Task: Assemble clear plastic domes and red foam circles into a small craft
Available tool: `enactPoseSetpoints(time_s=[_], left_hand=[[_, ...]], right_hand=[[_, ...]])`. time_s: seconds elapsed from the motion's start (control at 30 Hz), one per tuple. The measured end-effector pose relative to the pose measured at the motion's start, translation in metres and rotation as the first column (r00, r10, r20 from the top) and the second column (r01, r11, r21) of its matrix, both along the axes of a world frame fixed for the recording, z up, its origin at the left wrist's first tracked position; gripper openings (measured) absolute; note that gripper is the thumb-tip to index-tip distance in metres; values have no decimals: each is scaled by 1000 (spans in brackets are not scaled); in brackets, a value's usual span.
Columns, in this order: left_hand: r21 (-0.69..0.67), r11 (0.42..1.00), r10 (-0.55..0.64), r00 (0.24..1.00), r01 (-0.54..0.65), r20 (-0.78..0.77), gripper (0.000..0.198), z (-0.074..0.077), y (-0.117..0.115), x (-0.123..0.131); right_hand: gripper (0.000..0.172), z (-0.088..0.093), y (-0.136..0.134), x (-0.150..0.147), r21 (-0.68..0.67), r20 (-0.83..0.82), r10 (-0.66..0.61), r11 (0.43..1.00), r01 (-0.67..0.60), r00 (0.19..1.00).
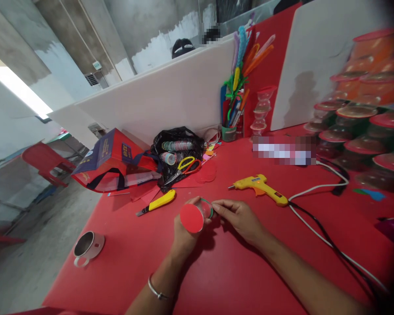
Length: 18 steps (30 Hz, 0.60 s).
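My left hand is wrapped round a small clear plastic cup craft, which lies tilted on its side. A round red paper disc covers the end facing me, and a green band rings the other end. At that green rim, the thumb and forefinger of my right hand are pinched together; anything tiny between them is hidden. To the right of my hands rests a yellow hot glue gun. A yellow utility knife lies beyond my left hand, its blade end toward the left.
Scissors lie on a black plastic bag of stacked cups, beside a red carry bag. A metal mug stands near the left edge. Stacked cup crafts fill the right. Cables cross the red table.
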<state>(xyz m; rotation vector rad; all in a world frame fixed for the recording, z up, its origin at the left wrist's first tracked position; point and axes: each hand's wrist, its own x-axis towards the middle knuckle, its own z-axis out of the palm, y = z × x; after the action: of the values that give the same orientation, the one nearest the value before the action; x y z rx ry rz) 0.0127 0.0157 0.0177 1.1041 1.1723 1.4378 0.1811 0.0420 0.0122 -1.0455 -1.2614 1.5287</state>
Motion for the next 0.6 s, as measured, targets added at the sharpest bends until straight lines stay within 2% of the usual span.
enactPoseSetpoints(time_s=[0.2, 0.4, 0.6], left_hand=[[-48, 998, -27, 999, 26, -17, 58, -3, 1, -1], [-52, 998, -46, 999, 45, -18, 57, -10, 1, -3], [-55, 998, -17, 996, 12, -91, 55, 4, -2, 4]], right_hand=[[45, 5, 0, 2, -14, 40, -16, 1000, 17, 999], [45, 4, -1, 1, -23, 10, -22, 999, 22, 1000], [49, -3, 3, 2, -89, -78, -68, 994, 60, 995]])
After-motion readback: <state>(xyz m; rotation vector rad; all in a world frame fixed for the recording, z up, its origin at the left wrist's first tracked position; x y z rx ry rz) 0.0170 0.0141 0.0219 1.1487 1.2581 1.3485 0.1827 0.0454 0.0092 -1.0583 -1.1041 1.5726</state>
